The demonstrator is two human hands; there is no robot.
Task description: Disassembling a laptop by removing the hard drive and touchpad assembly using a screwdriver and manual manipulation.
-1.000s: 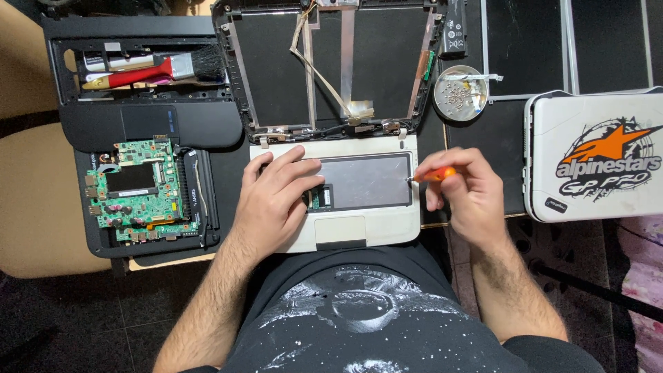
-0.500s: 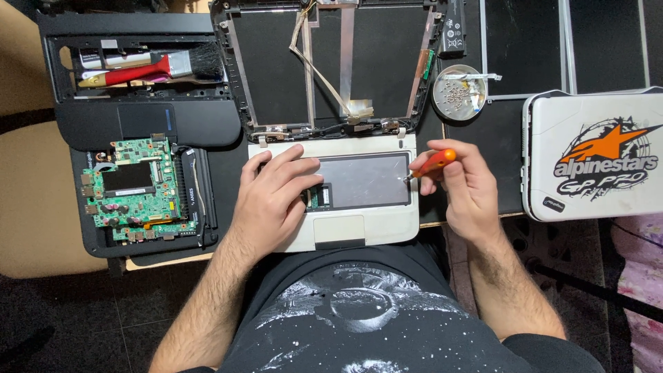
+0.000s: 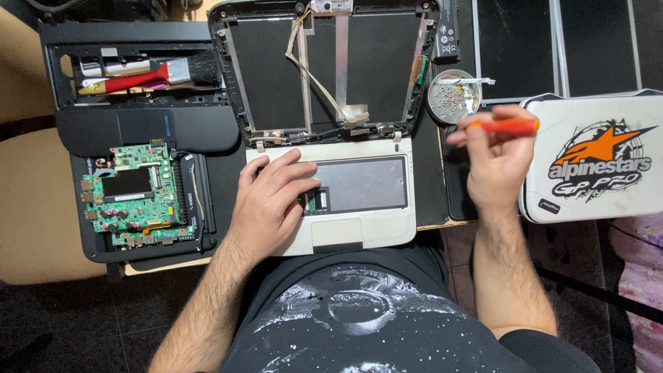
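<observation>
A: Right hand (image 3: 494,162) lifted off the work, grip closed on an orange screwdriver (image 3: 507,126), held level near the round metal screw dish (image 3: 452,97).

B: Left hand (image 3: 271,204)?

A: Flat, grasping nothing, fingers spread on the white laptop base (image 3: 362,235), which touches the person's lap edge of the table (image 3: 228,173).

B: Progress?

A: Well into teardown, I judge: green motherboard (image 3: 128,197) out, lying on a black shell at left; lid frame (image 3: 324,69) stripped, cables loose. White base still closed.

B: Surroundings?

A: Dark cluttered table, red-handled brush (image 3: 148,74), white zip case (image 3: 594,162) right, dark floor below.
</observation>
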